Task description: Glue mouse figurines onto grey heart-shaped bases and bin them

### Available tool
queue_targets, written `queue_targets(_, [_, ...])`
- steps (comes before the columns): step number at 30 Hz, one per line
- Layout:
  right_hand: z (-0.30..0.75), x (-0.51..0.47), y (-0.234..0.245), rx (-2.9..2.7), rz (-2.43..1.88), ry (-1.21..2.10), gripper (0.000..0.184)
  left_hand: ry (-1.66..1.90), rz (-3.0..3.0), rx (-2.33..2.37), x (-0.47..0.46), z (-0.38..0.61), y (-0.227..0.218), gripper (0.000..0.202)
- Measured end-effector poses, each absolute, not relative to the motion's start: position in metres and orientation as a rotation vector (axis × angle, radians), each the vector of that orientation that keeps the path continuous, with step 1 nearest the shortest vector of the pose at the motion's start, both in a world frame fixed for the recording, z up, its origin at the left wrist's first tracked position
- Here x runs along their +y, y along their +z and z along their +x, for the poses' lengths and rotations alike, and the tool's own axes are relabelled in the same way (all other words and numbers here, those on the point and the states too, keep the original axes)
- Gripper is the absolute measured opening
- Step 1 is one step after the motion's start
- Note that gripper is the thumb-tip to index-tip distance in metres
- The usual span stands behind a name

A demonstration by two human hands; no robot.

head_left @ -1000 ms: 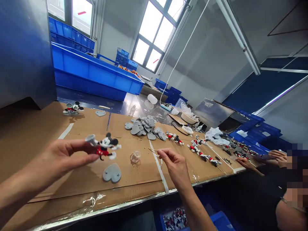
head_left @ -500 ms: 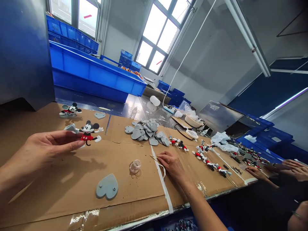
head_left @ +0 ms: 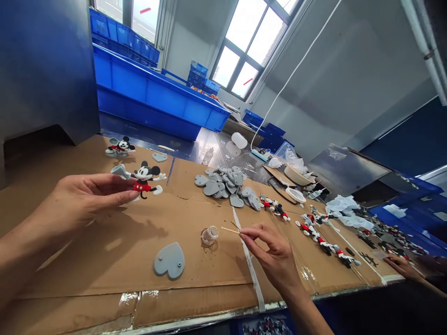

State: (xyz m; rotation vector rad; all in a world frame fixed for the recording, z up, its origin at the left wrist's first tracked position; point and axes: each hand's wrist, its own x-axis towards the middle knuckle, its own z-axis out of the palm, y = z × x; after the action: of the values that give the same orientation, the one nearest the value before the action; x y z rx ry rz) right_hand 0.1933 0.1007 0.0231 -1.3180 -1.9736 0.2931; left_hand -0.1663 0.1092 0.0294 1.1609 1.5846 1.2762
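My left hand [head_left: 94, 193] is closed on a Mickey Mouse figurine [head_left: 144, 179] in red shorts, held above the cardboard; a grey cup-shaped piece [head_left: 119, 171] shows beside it, at my fingers. Between thumb and fingertips, my right hand [head_left: 270, 249] pinches a thin wooden stick [head_left: 230, 230]. The stick's tip points left, near the mouth of a small clear glass jar [head_left: 210, 235] but apart from it. A grey heart-shaped base [head_left: 169, 260] with two small pegs lies in front of me. Farther back is a pile of similar grey bases [head_left: 223, 184].
Another figurine [head_left: 120, 146] stands at the back left near a single grey base [head_left: 159, 157]. Rows of figurines [head_left: 321, 239] lie to the right. A large blue crate [head_left: 157, 95] is behind the table. A co-worker's hand [head_left: 401, 266] rests at far right.
My right hand has lifted the wooden stick off the cardboard beside the white tape, and its tip now points toward the jar. The left hand still holds the figurine. The camera view has shifted.
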Motion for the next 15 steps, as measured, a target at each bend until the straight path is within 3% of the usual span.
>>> queue_targets(15, [0.172, 0.096, 0.035, -2.148, -1.199, 0.101, 0.014, 1.383, 1.086, 1.433, 0.112, -0.172, 0.021, 0.039])
